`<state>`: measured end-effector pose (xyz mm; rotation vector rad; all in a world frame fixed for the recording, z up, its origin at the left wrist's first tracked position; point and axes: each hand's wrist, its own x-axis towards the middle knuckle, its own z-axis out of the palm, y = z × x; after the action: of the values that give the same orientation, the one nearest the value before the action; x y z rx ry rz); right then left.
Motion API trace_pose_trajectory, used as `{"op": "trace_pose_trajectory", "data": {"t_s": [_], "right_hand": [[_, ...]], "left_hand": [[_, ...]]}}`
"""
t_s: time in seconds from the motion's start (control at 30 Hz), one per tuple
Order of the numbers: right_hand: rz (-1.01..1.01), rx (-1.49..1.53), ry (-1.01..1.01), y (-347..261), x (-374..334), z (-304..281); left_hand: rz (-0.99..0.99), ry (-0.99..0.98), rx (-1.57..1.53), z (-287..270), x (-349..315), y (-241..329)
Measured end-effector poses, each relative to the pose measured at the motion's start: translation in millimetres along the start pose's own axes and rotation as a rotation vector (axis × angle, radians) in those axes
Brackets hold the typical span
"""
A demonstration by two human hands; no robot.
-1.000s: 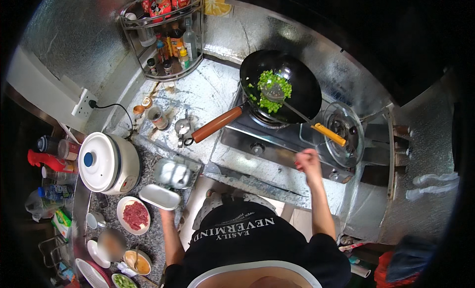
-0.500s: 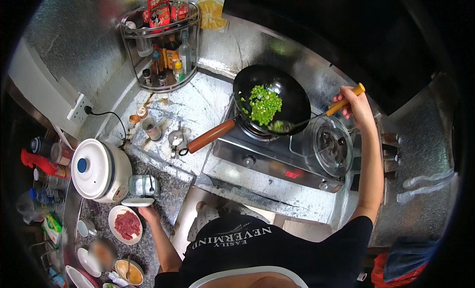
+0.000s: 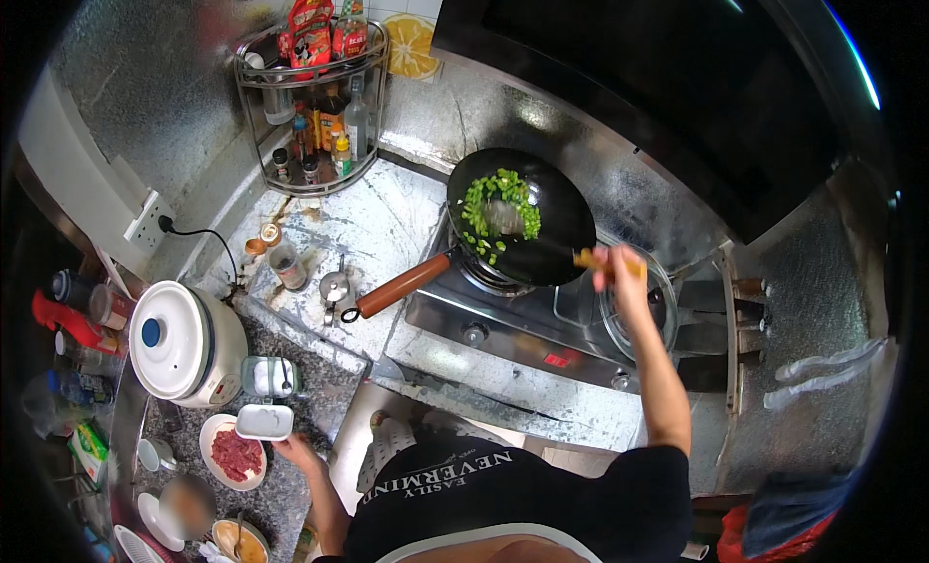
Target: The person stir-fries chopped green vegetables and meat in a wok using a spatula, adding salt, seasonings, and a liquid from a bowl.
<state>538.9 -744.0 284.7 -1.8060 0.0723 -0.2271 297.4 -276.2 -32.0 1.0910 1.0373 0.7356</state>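
I can see the left hand (image 3: 298, 451) nearest the body, fingers pinching the edge of a shallow white rectangular lid or tray (image 3: 265, 424); I can't tell which. Just beside it lie a plate (image 3: 221, 423) of raw red meat (image 3: 236, 455) and, a little farther off, a glass jar (image 3: 271, 391). The right hand (image 3: 624, 274), wrapped around the yellow handle of a metal spatula (image 3: 503, 216), is above a glass lid (image 3: 619, 326). From that grip I read the spatula's long axis running leftward and slightly away, its blade among chopped green vegetables (image 3: 508, 183) in the black wok (image 3: 556, 214). The right hand is much nearer the wok; the wok's brown handle (image 3: 402, 282) slants back toward the left. Farthest off, I have a corner rack (image 3: 324, 189) of bottles.
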Motion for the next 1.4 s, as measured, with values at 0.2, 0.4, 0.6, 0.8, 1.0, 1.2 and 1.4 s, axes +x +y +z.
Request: {"op": "trace_pose_trajectory", "data": {"t_s": [0.2,0.4,0.6,0.8,1.0,1.2,1.4], "right_hand": [[-0.005,0.070,0.010,22.3,-37.7,-27.3],[0.069,-0.136,-0.027,-104.0,36.2,-39.1],[0.207,-0.006,-0.075,-98.1,63.4,-8.4],[0.117,-0.286,-0.154,-120.8,67.9,-23.2],[-0.012,-0.425,-0.148,-100.9,91.6,6.8],[-0.084,-0.197,-0.190,-109.0,74.8,15.2],[-0.003,0.159,0.015,19.2,25.0,-13.2]], "left_hand": [[0.268,-0.098,0.061,38.0,-32.7,60.8],[0.318,-0.282,0.104,59.6,-5.0,60.1],[0.219,-0.359,0.072,74.0,-29.6,52.8],[0.072,-0.453,0.031,72.6,-48.7,47.5],[0.028,-0.513,0.086,79.0,-66.8,59.4],[0.000,-0.513,0.039,76.7,-65.3,62.1],[-0.017,-0.583,0.069,85.5,-66.5,67.2]]}}
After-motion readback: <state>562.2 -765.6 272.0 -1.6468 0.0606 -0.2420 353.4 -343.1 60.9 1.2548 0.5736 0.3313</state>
